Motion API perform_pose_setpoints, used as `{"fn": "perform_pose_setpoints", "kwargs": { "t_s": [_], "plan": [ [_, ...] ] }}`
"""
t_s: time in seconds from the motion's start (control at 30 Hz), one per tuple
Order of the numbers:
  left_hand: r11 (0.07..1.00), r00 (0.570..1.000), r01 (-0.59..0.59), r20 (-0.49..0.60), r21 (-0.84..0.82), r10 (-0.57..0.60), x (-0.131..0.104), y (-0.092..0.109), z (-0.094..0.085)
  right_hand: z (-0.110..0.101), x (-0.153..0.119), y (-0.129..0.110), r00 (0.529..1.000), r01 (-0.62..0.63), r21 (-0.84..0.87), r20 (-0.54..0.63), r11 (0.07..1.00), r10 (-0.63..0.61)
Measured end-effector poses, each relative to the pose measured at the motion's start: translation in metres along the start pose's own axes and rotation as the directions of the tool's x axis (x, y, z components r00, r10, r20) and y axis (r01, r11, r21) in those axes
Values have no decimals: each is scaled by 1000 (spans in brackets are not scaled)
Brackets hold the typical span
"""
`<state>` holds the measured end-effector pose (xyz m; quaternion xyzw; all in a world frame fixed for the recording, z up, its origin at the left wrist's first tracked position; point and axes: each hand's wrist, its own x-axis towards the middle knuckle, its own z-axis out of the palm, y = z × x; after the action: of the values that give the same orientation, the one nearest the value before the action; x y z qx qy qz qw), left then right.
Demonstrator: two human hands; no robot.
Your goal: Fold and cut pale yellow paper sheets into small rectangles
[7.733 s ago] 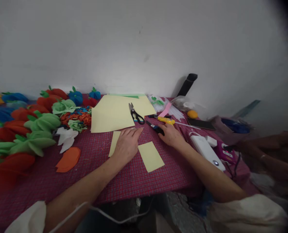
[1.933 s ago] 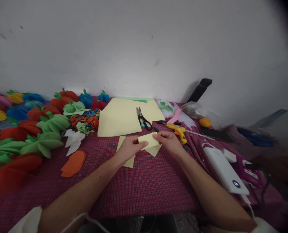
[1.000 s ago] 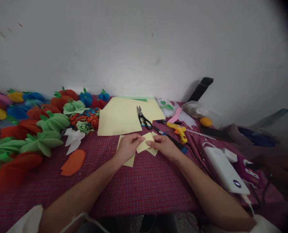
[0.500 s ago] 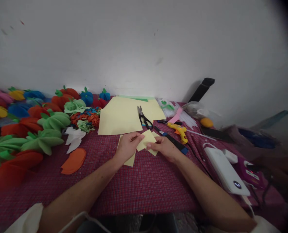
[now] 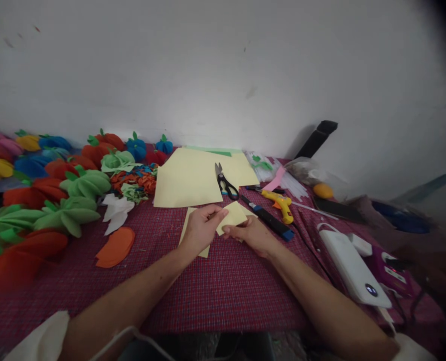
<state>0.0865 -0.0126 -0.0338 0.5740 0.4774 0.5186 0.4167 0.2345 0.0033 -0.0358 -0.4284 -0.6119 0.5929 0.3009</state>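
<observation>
A small pale yellow square sheet [image 5: 233, 215], paper or thin felt, is pinched between both hands above the table. My left hand [image 5: 200, 228] grips its left edge between thumb and fingers. On the opposite side my right hand [image 5: 255, 234] has its thumb and fingers closed on the lower right edge; part of another yellow piece shows behind these fingers. Beneath my left hand lies a further yellow piece [image 5: 204, 251], partly hidden. Black-handled scissors [image 5: 226, 183] rest on large yellow sheets [image 5: 188, 178] just beyond the hands.
Right of the hands lie a utility knife [image 5: 268, 218], a yellow glue gun [image 5: 283, 205] and a white power bank [image 5: 352, 263]. An orange felt cutout [image 5: 115, 248], scraps [image 5: 138, 180] and several felt pumpkins [image 5: 85, 184] occupy the left. A wall [image 5: 207, 75] stands behind.
The yellow square has turned slightly and shifted a little to the right in my hands. The piece behind it at the right hand is now more hidden. The view has shifted slightly.
</observation>
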Motion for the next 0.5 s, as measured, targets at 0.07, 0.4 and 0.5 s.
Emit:
{"fn": "perform_pose_setpoints", "kwargs": {
  "t_s": [0.07, 0.4, 0.5],
  "plan": [
    [1000, 1000, -10, -18, 5, 10, -1, 1, 0, 2, -1, -1, 1000, 5, -9, 11, 1000, -5],
    [999, 998, -14, -61, 44, 17, -2, 2, 1, 7, -3, -2, 995, 27, -59, 93, 998, -21],
    [995, 997, -24, -74, 96, 31, -2, 2, 0, 7, -2, -2, 992, 39, -48, 118, 998, -33]
  ]
}}
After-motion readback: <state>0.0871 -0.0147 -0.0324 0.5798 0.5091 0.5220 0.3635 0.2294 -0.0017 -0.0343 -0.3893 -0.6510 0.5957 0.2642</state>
